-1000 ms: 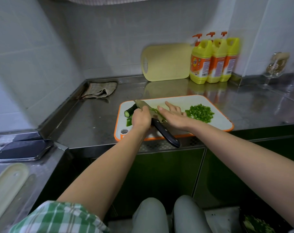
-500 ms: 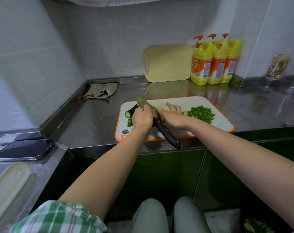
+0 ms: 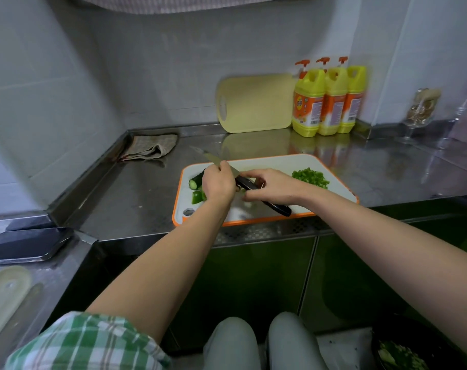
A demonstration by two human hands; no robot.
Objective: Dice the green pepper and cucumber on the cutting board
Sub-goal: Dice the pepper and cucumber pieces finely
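A white cutting board with an orange rim (image 3: pixel 280 162) lies on the steel counter. At its left end lie a dark cucumber stub (image 3: pixel 196 180) and a green pepper piece (image 3: pixel 197 196). Diced green pepper (image 3: pixel 310 177) is heaped at the right. My right hand (image 3: pixel 272 186) grips the black handle of the knife (image 3: pixel 277 207), whose blade (image 3: pixel 211 158) points to the back left above the board. The fingers of my left hand (image 3: pixel 217 184) curl round the blade near its middle. That hand hides part of the cucumber stub.
A yellow board (image 3: pixel 256 102) and three yellow detergent bottles (image 3: pixel 328 102) stand against the back wall. A folded cloth (image 3: pixel 149 146) lies at the back left, a stemmed glass (image 3: pixel 416 116) at the right. A phone (image 3: pixel 27 244) rests on the lower left ledge.
The knife has lifted off the board, its tip now pointing back left. My right hand has closed on the handle, and my left hand has moved up onto the blade.
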